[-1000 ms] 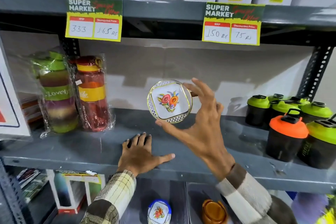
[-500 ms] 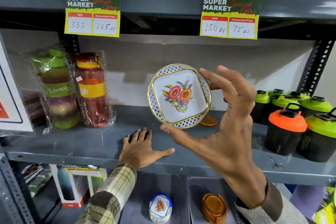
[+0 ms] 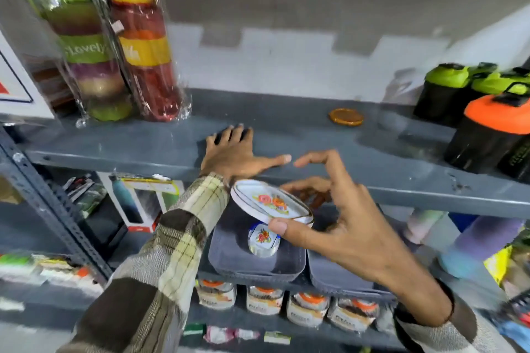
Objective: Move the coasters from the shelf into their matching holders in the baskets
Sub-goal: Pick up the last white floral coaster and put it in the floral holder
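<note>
My right hand [image 3: 338, 221] holds a white floral coaster [image 3: 271, 203] with a gold rim, tilted nearly flat, below the shelf edge and above the left grey basket [image 3: 229, 258]. In that basket stands a white and blue holder [image 3: 262, 239] with the same flower print. My left hand [image 3: 235, 152] lies flat, fingers spread, on the grey shelf [image 3: 286, 140]. An amber coaster [image 3: 346, 116] rests further back on the shelf. A second grey basket [image 3: 329, 275] sits to the right; my right hand hides most of its inside.
Wrapped green and red bottles [image 3: 114, 43] stand at the shelf's left. Black shakers with green and orange lids [image 3: 484, 126] stand at its right. Small jars [image 3: 266, 299] line the lower shelf under the baskets. A steel upright [image 3: 48, 203] runs down the left.
My right hand has carried the floral coaster down from in front of the shelf to just above the left basket. The view has tilted downward. My left hand stayed on the shelf.
</note>
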### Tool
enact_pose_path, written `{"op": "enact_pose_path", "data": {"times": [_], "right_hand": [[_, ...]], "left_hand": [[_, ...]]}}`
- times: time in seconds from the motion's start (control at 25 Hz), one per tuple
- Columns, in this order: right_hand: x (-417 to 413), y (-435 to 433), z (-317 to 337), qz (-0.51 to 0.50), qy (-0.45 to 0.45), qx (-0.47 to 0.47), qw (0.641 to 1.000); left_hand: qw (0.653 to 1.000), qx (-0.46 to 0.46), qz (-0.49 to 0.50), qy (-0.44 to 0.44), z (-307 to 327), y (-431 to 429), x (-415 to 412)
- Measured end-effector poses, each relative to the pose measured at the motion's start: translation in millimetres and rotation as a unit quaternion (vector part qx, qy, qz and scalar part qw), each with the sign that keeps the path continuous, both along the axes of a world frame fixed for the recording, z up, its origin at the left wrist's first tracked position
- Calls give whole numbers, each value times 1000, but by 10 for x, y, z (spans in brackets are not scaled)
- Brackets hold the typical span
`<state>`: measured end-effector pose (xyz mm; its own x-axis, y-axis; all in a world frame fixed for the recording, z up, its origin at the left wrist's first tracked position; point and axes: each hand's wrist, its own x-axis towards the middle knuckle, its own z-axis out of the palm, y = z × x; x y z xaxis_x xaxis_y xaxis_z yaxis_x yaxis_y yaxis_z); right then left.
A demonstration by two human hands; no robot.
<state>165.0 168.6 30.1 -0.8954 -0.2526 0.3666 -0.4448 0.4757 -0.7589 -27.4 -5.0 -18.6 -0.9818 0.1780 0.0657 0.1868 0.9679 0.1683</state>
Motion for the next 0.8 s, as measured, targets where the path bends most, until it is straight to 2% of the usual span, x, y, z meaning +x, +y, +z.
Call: {"op": "enact_pose_path", "data": {"times": [0.16, 0.32, 0.52, 0.8], "right_hand": [[-264, -20, -781, -39, -119, 83, 989], [-761, -116, -1763, -68, -196, 109, 972], [-1215, -244, -2628, -127, -195, 220, 947], [-1473, -307, -3012, -108, -149, 359, 915]], "left_hand": [[1000, -1, 11, 4, 162, 38, 107], [1000, 4, 11, 9, 111, 4, 47], [1000, 8, 9, 14, 96, 12, 45], [1000, 6, 8, 19, 94, 22, 45]]}}
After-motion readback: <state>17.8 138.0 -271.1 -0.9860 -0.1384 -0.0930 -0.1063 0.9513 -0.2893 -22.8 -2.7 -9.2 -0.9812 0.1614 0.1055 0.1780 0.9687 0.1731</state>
